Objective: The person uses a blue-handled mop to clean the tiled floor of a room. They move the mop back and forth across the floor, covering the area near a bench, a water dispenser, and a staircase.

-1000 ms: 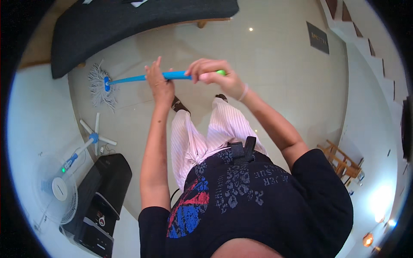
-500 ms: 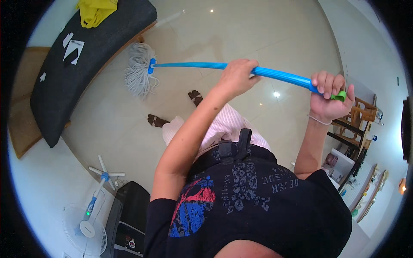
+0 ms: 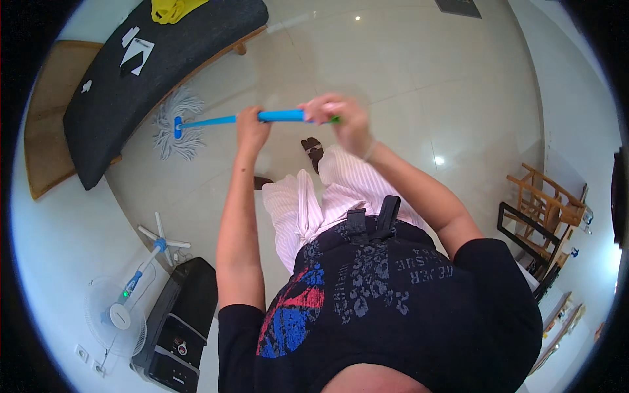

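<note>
A mop (image 3: 282, 116) with a bright blue pole stretches leftward across my front. Its white string head (image 3: 190, 141) lies spread on the tiled floor, partly beneath the edge of the black-covered bench. My left hand (image 3: 251, 129) wraps the pole around its middle. At the pole's green-tipped upper end, my right hand (image 3: 341, 120) is closed on the grip, somewhat smeared by motion. The left arm reaches nearly straight out, while the right arm crosses toward the middle.
The long bench (image 3: 151, 72) carries a yellow cloth (image 3: 175, 9), papers and a dark phone. At lower left stand a white fan (image 3: 118, 314) and a black box-shaped appliance (image 3: 175, 327). Wooden chairs (image 3: 544, 200) line the right wall. A dark mat (image 3: 458, 6) lies at the far edge.
Both hands have swept left with the mop, the right one farthest. The mop head has gone from the bench's front toward and partly under it. My body has shifted slightly.
</note>
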Tool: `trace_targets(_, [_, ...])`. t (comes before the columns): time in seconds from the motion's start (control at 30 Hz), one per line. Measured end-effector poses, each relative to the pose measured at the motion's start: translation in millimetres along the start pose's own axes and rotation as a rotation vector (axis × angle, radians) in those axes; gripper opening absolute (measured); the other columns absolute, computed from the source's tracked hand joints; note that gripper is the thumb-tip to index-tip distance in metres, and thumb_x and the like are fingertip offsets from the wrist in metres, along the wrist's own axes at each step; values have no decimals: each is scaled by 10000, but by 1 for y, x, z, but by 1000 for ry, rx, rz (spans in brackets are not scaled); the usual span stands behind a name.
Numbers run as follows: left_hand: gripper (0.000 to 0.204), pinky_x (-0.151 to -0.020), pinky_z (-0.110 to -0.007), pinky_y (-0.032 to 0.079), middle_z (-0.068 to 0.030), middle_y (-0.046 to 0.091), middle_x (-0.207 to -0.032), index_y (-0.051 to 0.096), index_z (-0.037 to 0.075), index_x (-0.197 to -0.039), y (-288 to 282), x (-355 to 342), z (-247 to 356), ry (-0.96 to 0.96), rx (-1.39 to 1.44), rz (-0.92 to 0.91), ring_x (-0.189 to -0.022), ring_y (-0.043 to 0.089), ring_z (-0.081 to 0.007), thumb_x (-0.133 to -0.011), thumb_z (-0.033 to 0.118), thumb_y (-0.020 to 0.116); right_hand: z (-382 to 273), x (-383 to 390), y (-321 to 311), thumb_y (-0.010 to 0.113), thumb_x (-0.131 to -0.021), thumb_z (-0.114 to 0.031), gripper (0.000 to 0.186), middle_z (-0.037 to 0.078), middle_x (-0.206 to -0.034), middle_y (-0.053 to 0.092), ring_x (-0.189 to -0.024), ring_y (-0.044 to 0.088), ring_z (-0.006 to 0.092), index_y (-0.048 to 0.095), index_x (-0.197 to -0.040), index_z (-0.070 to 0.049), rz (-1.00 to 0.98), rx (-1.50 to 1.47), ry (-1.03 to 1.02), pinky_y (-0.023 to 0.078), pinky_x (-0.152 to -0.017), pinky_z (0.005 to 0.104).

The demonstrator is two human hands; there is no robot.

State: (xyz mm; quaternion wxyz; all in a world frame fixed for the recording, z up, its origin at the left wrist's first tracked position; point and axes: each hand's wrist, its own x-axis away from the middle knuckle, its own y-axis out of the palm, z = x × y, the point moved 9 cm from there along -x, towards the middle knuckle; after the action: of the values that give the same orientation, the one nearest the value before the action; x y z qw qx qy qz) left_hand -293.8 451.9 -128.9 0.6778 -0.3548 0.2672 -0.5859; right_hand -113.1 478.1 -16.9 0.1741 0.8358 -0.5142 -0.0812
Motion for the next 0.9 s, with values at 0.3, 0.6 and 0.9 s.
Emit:
trace_targets(0.3, [121,-843,-431,352,-150,575,-767,574,56,-741,-10,-4,50,24,114,11,-795,511,-348,-715,140,657,-64,-9,-6,359,-838,-211,357,140,-655,541,-688,546,277,492,-589,8,-65,83,-78,447,-728,396])
trace_targets(0.6, [208,-641,-445,460,-148,608,-723,616,81,-750,34,9,290,381,458,-550,-731,589,-342,-722,287,626,-268,83,-91,451,-807,-360,318,-17,-442,330,-444,313,110,350,-596,-144,217,-32,-504,303,-528,281])
trace_targets(0.9, [176,-650,-435,480,-138,633,-763,669,113,-766,-30,-16,146,127,234,-384,-732,599,-338,-719,271,607,-181,-1,8,397,-833,-306,307,-3,-443,320,-471,340,144,345,-592,-123,128,-176,-466,323,-517,302])
